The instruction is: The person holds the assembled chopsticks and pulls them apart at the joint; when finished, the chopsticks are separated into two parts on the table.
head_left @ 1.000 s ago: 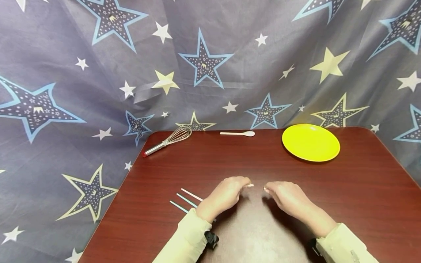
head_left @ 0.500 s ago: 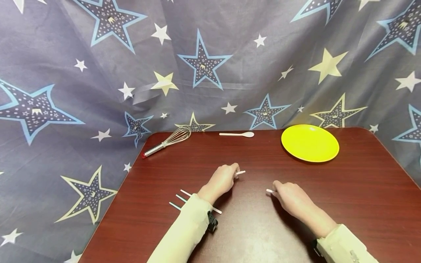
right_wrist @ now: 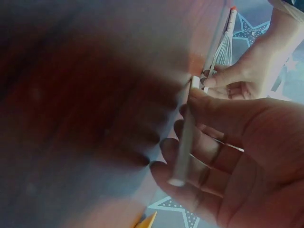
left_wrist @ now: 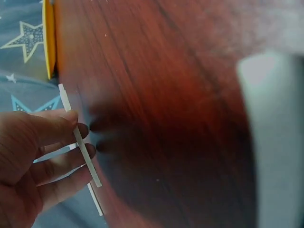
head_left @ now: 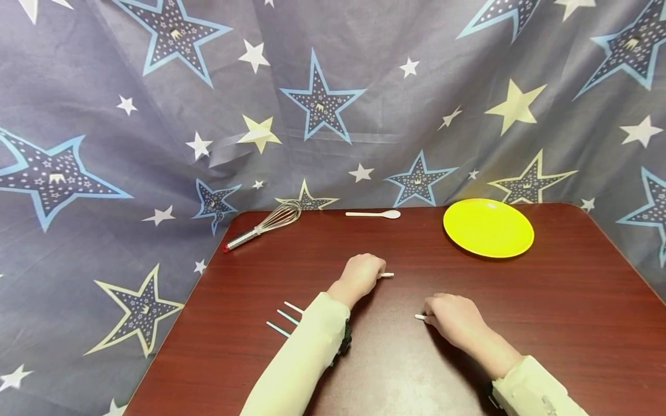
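My left hand point(head_left: 359, 274) pinches a thin white stick point(left_wrist: 83, 145) between thumb and fingertips, just above the middle of the table. One end of that stick sticks out to the right of the fingers in the head view. Nearer the front, my right hand point(head_left: 452, 318) holds another short white stick point(right_wrist: 184, 142) between thumb and fingers, its tip point(head_left: 419, 317) pointing left. The two sticks are apart. Under the left forearm lie three thin sticks: a whitish one point(head_left: 293, 307), a teal one point(head_left: 287, 315) and a pale blue one point(head_left: 277, 329); the sleeve hides their right ends.
A whisk point(head_left: 265, 226) with a red-tipped handle lies at the table's back left corner. A white spoon point(head_left: 374, 214) lies along the back edge. To its right rests a yellow plate point(head_left: 488, 228). A star-patterned cloth point(head_left: 322, 162) hangs behind the brown table point(head_left: 562, 300).
My left hand has moved away from me with its stick, and its forearm now covers more of the three sticks. My right hand has come slightly nearer to me. The hands are farther apart.
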`<action>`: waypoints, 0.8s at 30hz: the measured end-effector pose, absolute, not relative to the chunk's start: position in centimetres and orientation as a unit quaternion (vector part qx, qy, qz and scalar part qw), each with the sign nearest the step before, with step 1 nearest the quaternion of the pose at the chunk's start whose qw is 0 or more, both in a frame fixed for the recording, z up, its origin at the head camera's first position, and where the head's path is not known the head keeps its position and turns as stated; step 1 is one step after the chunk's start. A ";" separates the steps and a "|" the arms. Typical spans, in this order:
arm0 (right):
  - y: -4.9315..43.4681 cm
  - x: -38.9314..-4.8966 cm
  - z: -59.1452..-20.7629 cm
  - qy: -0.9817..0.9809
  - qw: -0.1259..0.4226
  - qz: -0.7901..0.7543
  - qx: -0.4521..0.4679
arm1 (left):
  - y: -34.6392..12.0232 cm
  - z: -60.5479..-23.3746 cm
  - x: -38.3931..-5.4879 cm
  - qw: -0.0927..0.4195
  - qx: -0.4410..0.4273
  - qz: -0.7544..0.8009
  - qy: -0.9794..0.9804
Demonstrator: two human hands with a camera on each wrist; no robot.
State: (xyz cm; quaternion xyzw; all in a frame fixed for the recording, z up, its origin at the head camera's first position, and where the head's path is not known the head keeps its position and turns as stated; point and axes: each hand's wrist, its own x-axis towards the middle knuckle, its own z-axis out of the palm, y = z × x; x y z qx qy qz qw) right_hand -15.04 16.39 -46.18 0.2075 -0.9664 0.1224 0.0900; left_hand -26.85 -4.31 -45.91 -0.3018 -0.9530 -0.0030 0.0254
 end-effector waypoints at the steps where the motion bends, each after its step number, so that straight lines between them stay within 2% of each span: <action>1: 16.4 -15.0 -46.1 -0.967 0.085 0.121 0.207 | -4.2 -46.0 -26.9 0.030 -0.304 0.004 -0.952; 6: 16.6 -14.8 -46.0 -0.969 0.060 0.123 0.205 | -4.0 -46.2 -27.1 0.048 -0.314 0.041 -0.947; 11: 16.7 -14.8 -46.0 -0.969 0.046 0.126 0.207 | -4.4 -46.1 -27.1 0.041 -0.321 0.039 -0.945; 20: 17.2 -14.8 -45.7 -0.969 0.064 0.131 0.201 | -7.2 -44.8 -26.2 0.026 -0.304 -0.047 -0.951; 24: 17.5 -14.8 -45.6 -0.965 0.086 0.138 0.206 | -9.0 -44.5 -25.3 0.003 -0.297 -0.086 -0.951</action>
